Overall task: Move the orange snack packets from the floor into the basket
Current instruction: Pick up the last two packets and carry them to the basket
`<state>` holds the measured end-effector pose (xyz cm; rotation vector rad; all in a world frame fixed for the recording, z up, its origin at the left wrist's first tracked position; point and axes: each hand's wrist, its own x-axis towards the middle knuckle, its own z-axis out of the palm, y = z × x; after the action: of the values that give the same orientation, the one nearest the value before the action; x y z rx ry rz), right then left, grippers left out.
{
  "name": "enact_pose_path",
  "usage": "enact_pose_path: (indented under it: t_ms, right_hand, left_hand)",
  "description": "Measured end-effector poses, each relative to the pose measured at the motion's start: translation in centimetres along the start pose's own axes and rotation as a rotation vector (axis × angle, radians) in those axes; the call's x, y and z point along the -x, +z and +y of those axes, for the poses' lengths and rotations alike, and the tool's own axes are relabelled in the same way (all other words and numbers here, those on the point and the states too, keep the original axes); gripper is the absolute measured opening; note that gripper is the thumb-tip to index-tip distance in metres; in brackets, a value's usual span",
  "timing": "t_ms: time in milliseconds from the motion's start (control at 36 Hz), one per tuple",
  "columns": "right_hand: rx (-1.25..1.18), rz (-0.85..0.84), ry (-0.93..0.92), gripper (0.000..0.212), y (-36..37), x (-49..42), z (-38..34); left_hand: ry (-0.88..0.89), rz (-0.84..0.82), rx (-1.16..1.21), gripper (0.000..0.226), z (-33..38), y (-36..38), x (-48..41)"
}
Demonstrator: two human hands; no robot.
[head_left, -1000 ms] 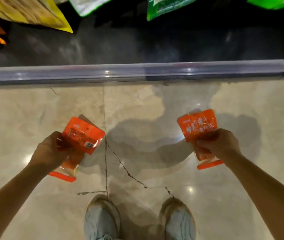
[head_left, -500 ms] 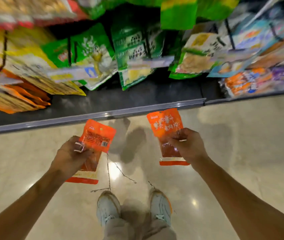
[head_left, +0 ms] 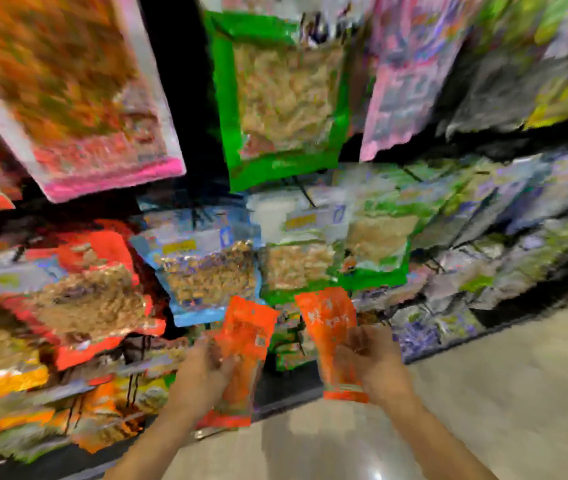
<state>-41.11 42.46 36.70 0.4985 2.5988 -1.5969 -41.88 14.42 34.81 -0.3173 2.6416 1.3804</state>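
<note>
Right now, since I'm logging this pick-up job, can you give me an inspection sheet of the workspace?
Surface: shiny beige floor, lower right.
Job's things: left packet and right packet, both orange, both held above the floor; basket not in view.
Clutter: nothing seen.
Hands: left hand grips the left packet; right hand grips the right packet.
Cables: nothing seen.
Surroundings: shelves packed with snack bags, a green bag hanging above; view heavily blurred.

Glossy plastic, polished floor.
Shiny plastic film on orange snack packets (head_left: 331, 323); floor (head_left: 490, 403) smooth, reflective; hanging packets (head_left: 286, 98) glossy plastic.
</note>
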Motion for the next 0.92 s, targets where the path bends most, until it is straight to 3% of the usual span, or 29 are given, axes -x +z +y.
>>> enact_pose_path:
  t_ms: [56, 167, 278, 417, 778, 917]
  right_hand:
    - [0.030, 0.042, -0.076, 0.026, -3.6, 1.6, -3.5]
    - [0.154, 0.194, -0.144, 0.037, -10.5, 4.6, -8.3]
    - [0.254, 0.338, -0.147, 0.018, -16.5, 8.9, -10.9]
    - [0.317, 0.541, -0.106, 0.018, -23.0, 15.6, -12.3]
    - [0.281, 1.028, 0.136, 0.015, -35.1, 35.4, -8.3]
    - [0.226, 1.166, 0.219, 0.024, -40.3, 42.9, -4.7]
  left_hand:
    - [0.093, -0.019, -0.016, 0.020, 4.9, -1.3, 0.6]
    - [0.284, -0.037, -0.009, 0.024, 14.0, -2.6, 2.2]
    - [0.485, -0.102, -0.012, 0.024, 21.0, -2.2, 4.5]
    - [0.731, -0.177, -0.029, 0.023, 27.6, 0.1, 8.1]
    - [0.978, -0.560, 0.131, 0.024, 38.9, 11.6, 23.9]
    - [1.100, -0.700, 0.180, 0.031, 42.4, 17.0, 32.5]
